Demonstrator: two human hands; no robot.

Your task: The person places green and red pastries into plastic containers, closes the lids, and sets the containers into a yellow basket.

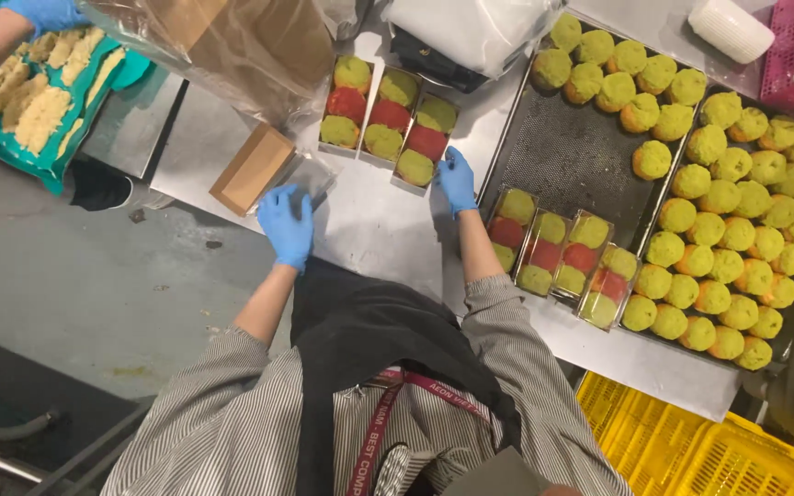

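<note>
Nearest us, a striped shirt and dark apron (369, 349) fill the bottom of the frame; above them, our left hand (287, 225), fingers lightly spread, presses a clear wrapper (310, 174) left of centre, while our right hand (457, 179), fingers together, touches the nearest of three filled boxes (415, 142) at upper centre. Seven boxes look packed, four of them wrapped on the tray (562, 156), where many green buns (737, 230) lie loose at right. A co-worker's gloved hand (43, 14) works at upper left.

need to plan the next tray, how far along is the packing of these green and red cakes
Done: seven filled boxes, three on the table, four on the tray. In hand: left hand on a clear lid, right hand by the third box. Left: dozens of loose green cakes on the trays.
</note>
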